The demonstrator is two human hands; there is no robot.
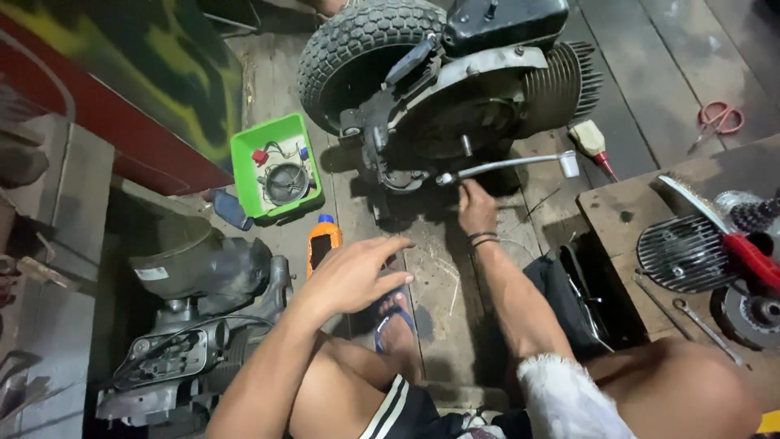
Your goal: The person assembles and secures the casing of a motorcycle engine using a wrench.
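My right hand [475, 207] grips the chrome lever [508, 166] near its pivot on the engine [455, 106]; my left hand [353, 276] hovers loose and empty, well apart.

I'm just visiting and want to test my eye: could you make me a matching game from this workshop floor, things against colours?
Things:
1. tray
2. bottle
3. scissors
4. tyre

Colours:
A. red handles
B. black
C. green
D. orange with a blue cap

Pairs: 1-C, 2-D, 3-A, 4-B
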